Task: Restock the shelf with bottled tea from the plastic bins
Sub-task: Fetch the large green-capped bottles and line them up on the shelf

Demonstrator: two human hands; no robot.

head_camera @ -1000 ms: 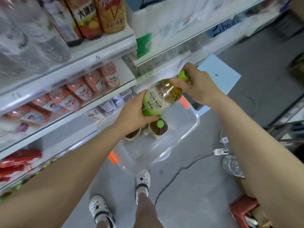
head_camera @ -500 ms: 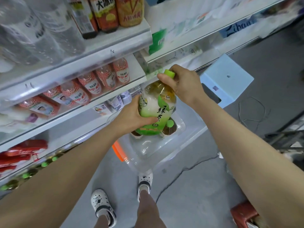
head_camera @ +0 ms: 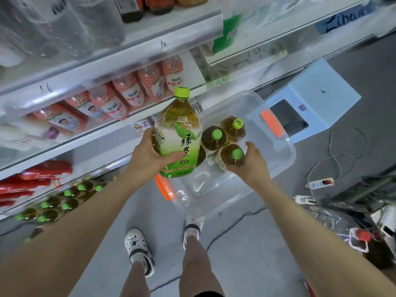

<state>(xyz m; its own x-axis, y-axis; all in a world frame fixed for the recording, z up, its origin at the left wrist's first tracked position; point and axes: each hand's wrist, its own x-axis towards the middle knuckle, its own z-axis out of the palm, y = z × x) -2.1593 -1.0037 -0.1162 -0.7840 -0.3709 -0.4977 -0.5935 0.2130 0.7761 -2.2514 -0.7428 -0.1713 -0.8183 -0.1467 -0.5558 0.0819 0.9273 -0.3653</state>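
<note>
- Left hand wraps the body of an upright green-labelled, green-capped plastic tea bottle, lifted over the clear plastic bin's left edge, likely bound for the shelf.
- Right hand, fingers curled loosely, touches a green-capped bottle standing in the bin; firm hold unclear.
- Half a second earlier the right hand pinched the lifted bottle's cap; now it has let go and dropped into the bin.
</note>
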